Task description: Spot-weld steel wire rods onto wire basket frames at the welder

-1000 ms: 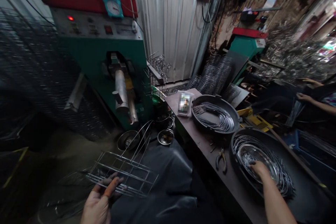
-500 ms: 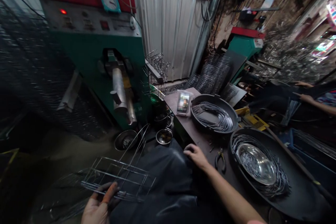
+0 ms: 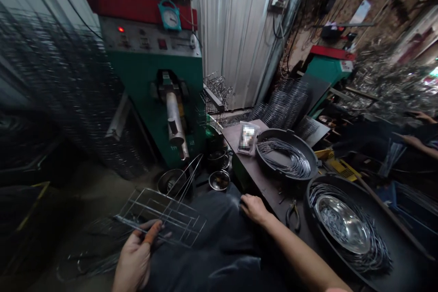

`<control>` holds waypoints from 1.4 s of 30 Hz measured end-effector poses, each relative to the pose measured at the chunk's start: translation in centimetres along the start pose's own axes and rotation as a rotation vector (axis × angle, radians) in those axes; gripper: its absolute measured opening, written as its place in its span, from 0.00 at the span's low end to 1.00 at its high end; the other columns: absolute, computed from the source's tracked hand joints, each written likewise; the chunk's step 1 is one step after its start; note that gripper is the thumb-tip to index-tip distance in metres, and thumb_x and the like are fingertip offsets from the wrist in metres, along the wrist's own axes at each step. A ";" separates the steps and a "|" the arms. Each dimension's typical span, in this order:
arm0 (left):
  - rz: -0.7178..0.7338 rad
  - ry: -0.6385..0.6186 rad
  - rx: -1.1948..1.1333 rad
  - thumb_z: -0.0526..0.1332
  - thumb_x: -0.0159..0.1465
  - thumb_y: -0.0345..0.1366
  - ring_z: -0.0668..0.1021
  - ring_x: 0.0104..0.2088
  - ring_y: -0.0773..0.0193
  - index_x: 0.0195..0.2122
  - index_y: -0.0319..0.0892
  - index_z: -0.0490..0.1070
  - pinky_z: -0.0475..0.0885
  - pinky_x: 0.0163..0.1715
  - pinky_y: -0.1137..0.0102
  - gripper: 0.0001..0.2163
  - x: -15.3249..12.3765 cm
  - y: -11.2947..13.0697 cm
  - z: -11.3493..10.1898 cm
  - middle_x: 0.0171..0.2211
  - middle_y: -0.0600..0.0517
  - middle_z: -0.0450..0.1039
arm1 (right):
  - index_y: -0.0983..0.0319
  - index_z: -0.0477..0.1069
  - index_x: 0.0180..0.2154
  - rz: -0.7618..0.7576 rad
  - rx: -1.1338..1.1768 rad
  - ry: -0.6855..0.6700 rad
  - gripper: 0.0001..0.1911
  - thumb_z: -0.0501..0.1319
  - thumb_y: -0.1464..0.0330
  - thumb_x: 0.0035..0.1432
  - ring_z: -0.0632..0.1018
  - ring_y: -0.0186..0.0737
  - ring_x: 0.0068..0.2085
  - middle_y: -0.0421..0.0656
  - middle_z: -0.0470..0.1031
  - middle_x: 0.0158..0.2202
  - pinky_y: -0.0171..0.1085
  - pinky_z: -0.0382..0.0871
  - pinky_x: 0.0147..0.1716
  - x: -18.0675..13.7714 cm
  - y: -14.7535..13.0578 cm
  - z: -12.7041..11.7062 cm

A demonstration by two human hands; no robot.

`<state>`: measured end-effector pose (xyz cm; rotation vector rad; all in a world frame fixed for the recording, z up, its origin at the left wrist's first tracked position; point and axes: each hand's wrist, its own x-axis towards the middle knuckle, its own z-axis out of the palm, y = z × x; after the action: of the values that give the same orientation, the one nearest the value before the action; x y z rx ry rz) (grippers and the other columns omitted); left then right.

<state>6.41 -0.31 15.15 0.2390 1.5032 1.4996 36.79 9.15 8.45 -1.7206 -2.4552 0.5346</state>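
Observation:
My left hand [image 3: 135, 260] is closed on the near edge of a wire rack [image 3: 160, 214], a grid of thin rods held low over my lap with long rods rising from it toward the green machine [image 3: 160, 86]. My right hand [image 3: 253, 207] rests at the near corner of the dark worktable [image 3: 263, 187] beside my knee, fingers curled under; whatever is in them is hidden. Pliers [image 3: 293, 214] lie just right of it. A black tub [image 3: 318, 228] of wire loops with a steel bowl [image 3: 342, 223] sits further right.
A second black tub [image 3: 287, 157] of wire loops stands behind. Small steel bowls [image 3: 219, 179] sit on the floor by the machine. Stacks of wire racks [image 3: 65, 96] fill the left. Another person's hands [image 3: 415, 141] work at far right.
My right hand left the steel bowl in the near tub and came back to the table's near corner by my knee. The left hand keeps the wire rack.

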 end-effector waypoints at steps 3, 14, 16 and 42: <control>0.083 -0.043 0.012 0.72 0.31 0.43 0.73 0.26 0.65 0.27 0.39 0.70 0.70 0.21 0.74 0.22 0.2 0.2 0.6 0.25 0.53 0.71 | 0.61 0.69 0.29 -0.062 0.282 0.159 0.08 0.57 0.64 0.55 0.71 0.37 0.31 0.42 0.73 0.29 0.33 0.61 0.31 3.5 -2.6 -1.9; 0.140 -0.074 -0.050 0.71 0.38 0.44 0.72 0.30 0.65 0.28 0.38 0.70 0.73 0.29 0.68 0.20 0.1 -1.3 0.6 0.26 0.54 0.68 | 0.63 0.66 0.25 -0.128 1.103 0.082 0.15 0.58 0.57 0.50 0.64 0.29 0.23 0.35 0.64 0.20 0.30 0.58 0.24 11.0 -11.9 -3.4; 0.136 -0.069 -0.061 0.71 0.39 0.44 0.72 0.30 0.65 0.29 0.37 0.70 0.73 0.30 0.68 0.20 0.4 -1.5 0.4 0.26 0.54 0.68 | 0.63 0.66 0.24 -0.119 1.126 0.062 0.15 0.58 0.57 0.49 0.64 0.29 0.22 0.35 0.63 0.20 0.30 0.57 0.23 11.2 -12.2 -3.3; 0.055 -0.043 -0.145 0.71 0.39 0.47 0.70 0.29 0.65 0.28 0.39 0.70 0.70 0.29 0.68 0.20 2.9 -3.8 0.2 0.26 0.53 0.68 | 0.64 0.66 0.25 -0.025 1.477 0.160 0.15 0.61 0.58 0.49 0.67 0.28 0.22 0.36 0.66 0.21 0.30 0.62 0.24 14.8 -15.5 -0.2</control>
<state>6.84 1.00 10.61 0.2262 1.3566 1.6300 17.69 18.21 12.12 -0.9458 -1.1690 1.5377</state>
